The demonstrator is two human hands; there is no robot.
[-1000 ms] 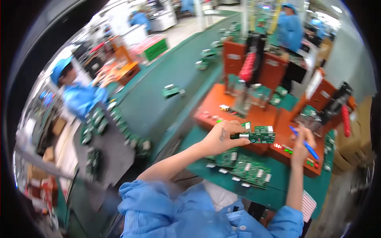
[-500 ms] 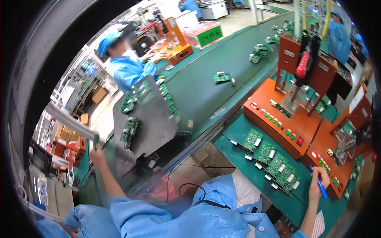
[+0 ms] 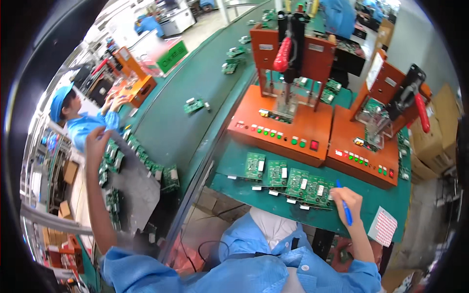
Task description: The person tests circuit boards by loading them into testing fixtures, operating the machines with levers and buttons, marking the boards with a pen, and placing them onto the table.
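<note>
Right hand [image 3: 349,201]: fingers curled around a blue pen [image 3: 347,215], fingertips at the edge of the rightmost circuit board [image 3: 320,191].
Left hand [image 3: 96,140]: aloft; whether its fingers pinch anything is unclear.
Board row [image 3: 297,181]: on the green table [image 3: 373,201], left of the right fingertips.
Gray tray [image 3: 136,188]: right of the left fingers, more boards [image 3: 171,179] along its edges.

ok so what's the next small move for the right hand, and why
Perhaps pinch the rightmost circuit board of the near row: the right hand, holding a blue pen, is right at its edge, while the left hand is well off to the left, near the grey tray.
</note>
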